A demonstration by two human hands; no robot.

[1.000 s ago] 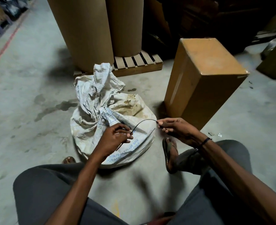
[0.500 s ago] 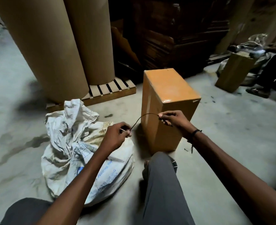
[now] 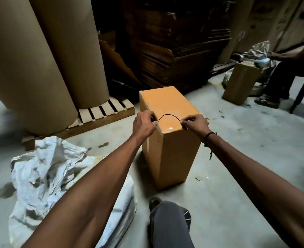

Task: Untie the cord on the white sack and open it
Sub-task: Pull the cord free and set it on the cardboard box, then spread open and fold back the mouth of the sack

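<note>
Standing on a wooden pallet at the left, two huge brown paper rolls dwarf everything on the concrete floor. Next in size, the white sack lies crumpled at lower left, its neck loose, well apart from both hands. A tall cardboard box stands just right of it. Over the box top, the left hand and right hand each pinch an end of the thin black cord, which arches between them, free of the sack.

Warehouse: giant paper rolls, pallet, stacked cardboard.
</note>
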